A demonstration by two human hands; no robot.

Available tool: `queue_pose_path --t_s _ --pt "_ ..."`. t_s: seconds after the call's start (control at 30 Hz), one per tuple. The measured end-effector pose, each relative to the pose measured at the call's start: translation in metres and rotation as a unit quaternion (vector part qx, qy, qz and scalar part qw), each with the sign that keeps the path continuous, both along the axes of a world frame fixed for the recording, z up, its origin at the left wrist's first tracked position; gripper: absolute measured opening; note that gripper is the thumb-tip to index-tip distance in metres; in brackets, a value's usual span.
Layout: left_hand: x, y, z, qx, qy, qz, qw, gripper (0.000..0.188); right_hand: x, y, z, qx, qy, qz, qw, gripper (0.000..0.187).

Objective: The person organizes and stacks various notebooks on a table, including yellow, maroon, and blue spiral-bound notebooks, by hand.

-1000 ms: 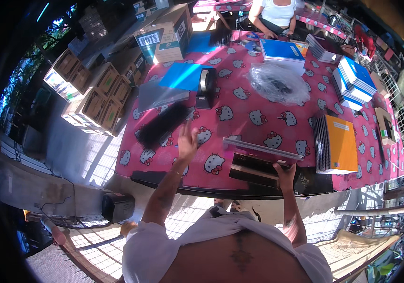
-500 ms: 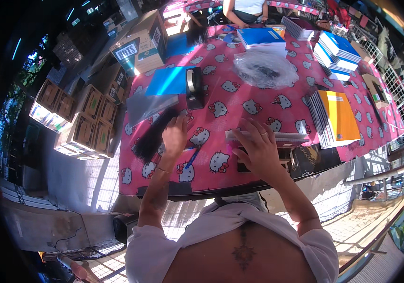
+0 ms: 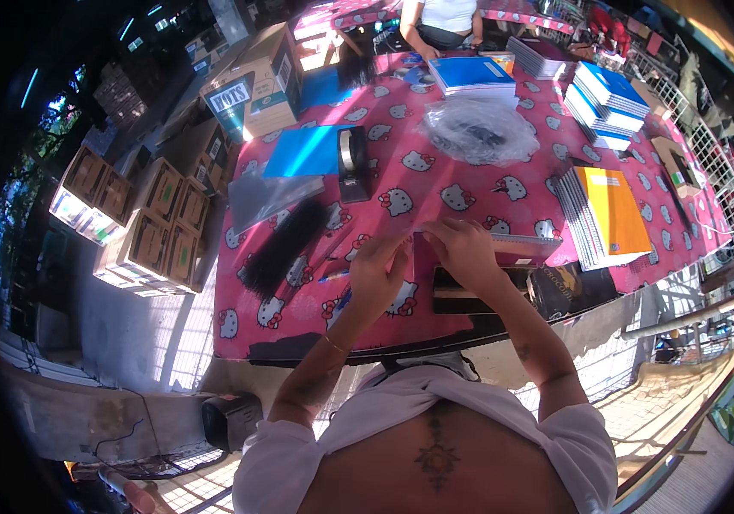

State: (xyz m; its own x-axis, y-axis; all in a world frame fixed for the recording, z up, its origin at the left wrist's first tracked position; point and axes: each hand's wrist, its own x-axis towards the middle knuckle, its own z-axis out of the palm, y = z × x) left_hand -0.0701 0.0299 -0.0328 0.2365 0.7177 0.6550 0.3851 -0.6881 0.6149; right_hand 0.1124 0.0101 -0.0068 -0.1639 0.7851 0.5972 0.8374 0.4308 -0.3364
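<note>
Right in front of me, a notebook [image 3: 525,247] with a row of holes or rings along its edge sits near the table's front edge. My right hand [image 3: 468,253] curls over its left part, fingers closed at the end of that edge. My left hand [image 3: 380,270] has come up beside it, thumb and fingers pinched together; whatever lies between them is too small to make out. To the left lies a bundle of thin black strands [image 3: 285,248]. A blue pen [image 3: 345,300] is partly hidden behind my left hand.
Beyond my hands stand a black tape dispenser [image 3: 352,163], blue sheets [image 3: 305,152], a clear plastic bundle [image 3: 480,130] and blue book stacks [image 3: 608,98]. Yellow notebooks [image 3: 607,214] are at right, a dark box [image 3: 547,291] by the edge. A person [image 3: 444,26] stands across the pink table.
My left hand has moved right, away from the black strands, to meet my right hand at the notebook's left end. My right hand's fingers have drawn together. The person opposite has reached toward the blue stack.
</note>
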Motion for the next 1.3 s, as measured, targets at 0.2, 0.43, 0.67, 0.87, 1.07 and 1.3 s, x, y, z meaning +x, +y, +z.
queue_pose_path --t_s 0.2,0.43,0.67,0.87,1.07,1.3 --pt "0.003 0.001 -0.002 -0.052 -0.008 0.027 0.998 0.017 -0.002 0.0 0.001 -0.002 0.004 -0.009 1.0 0.013" --pt "0.002 0.013 -0.002 -0.034 0.07 0.064 0.995 0.02 -0.001 -0.006 0.003 -0.003 0.012 0.021 1.0 0.013" --pt "-0.016 0.041 0.019 -0.031 0.169 -0.148 0.974 0.027 0.006 -0.009 0.017 -0.073 0.082 0.07 0.992 0.016" --pt "-0.004 0.034 0.034 -0.008 0.169 -0.143 0.975 0.028 0.022 -0.001 0.015 -0.095 0.078 0.145 0.982 0.016" --pt "0.003 0.031 0.036 0.027 0.192 -0.129 0.973 0.023 0.025 0.001 0.02 -0.134 0.074 0.166 0.974 0.018" --pt "0.01 0.038 0.026 0.055 0.183 -0.124 0.974 0.021 0.035 0.005 0.014 -0.141 0.047 0.168 0.975 0.022"
